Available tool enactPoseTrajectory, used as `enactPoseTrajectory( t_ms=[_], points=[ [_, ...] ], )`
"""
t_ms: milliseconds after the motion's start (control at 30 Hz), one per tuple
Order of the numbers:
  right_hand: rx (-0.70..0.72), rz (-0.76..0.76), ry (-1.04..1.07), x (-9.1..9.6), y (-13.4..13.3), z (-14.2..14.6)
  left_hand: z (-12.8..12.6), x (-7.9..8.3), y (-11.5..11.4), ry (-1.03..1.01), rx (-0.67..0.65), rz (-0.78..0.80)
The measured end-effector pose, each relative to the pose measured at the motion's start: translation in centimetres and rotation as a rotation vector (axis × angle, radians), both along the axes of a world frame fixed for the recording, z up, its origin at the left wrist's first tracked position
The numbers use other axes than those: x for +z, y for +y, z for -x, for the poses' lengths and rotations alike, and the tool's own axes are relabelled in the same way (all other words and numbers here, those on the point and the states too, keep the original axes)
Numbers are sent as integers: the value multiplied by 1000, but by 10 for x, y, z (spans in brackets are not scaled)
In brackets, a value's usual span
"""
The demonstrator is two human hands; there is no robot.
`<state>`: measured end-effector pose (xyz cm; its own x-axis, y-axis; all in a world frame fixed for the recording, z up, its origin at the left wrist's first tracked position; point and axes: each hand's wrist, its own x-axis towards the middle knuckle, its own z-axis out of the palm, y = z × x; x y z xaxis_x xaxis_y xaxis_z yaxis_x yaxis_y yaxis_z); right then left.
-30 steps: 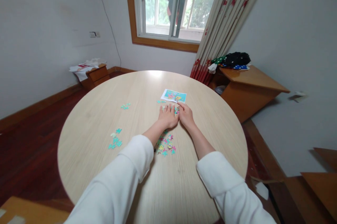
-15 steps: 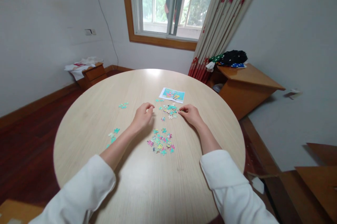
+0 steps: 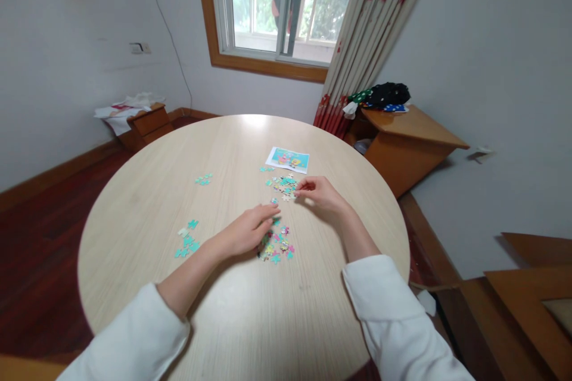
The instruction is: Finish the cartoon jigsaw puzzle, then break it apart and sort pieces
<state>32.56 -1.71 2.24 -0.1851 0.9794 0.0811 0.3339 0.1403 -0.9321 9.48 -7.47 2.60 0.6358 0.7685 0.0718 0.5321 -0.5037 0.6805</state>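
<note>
My left hand [image 3: 251, 228] reaches over the near pile of mixed pink, yellow and teal puzzle pieces [image 3: 282, 245], fingers stretched out and palm down. It covers the pile's upper left part. At the right edge of the far pile of mostly teal and pale puzzle pieces [image 3: 285, 185] is my right hand [image 3: 322, 193], thumb and fingers drawn together in a pinch. Whatever lies between those fingertips is too small to make out. Just behind the far pile lies a picture sheet [image 3: 288, 160] with cartoon figures on teal.
Loose teal pieces [image 3: 187, 241] lie left of my left forearm, with a smaller group [image 3: 204, 179] farther back. The round wooden table [image 3: 147, 190] carries everything. Beyond it stand a tilted wooden cabinet [image 3: 411, 136] with cloths and a curtain [image 3: 357, 29]. Someone is partly visible outside the window.
My left hand has come from beside the far pile toward me, over the near pile, and its fingers have straightened. My right hand stays at the far pile's edge. The view has shifted slightly.
</note>
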Motion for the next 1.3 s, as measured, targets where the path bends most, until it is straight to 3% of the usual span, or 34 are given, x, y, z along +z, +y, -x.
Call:
enactPoseTrajectory(
  t_ms=[67, 167, 367, 533, 667, 767, 833, 933, 1167, 1233, 1300],
  points=[
    [150, 117, 17, 6, -7, 6, 1, -2, -7, 148, -121, -25],
    [264, 267, 12, 7, -13, 11, 2, -6, -16, 271, -216, -66],
    [364, 362, -134, 6, -15, 18, 6, -5, -21, 203, -238, -81],
    [320, 226, -410, 14, -19, 24, 5, -1, -17, 88, -14, -123],
    [275, 164, -328, 9, -17, 30, 8, -5, -8, -25, 151, -187],
    [121, -63, -318, 0, -13, 39, 12, -11, 0, -75, 243, -237],
    [100, -217, -421, -6, -11, 45, 14, -13, 4, -89, 281, -259],
    [141, -325, -541, -11, -10, 52, 14, -13, 6, -93, 303, -264],
    [305, -322, -500, -4, -22, 65, 12, -13, 4, -64, 264, -231],
    [215, -363, -510, -4, -19, 63, 11, -14, 3, -48, 251, -218],
    [34, -400, -564, -8, -12, 58, 9, -15, 1, -8, 218, -217]
  ],
)
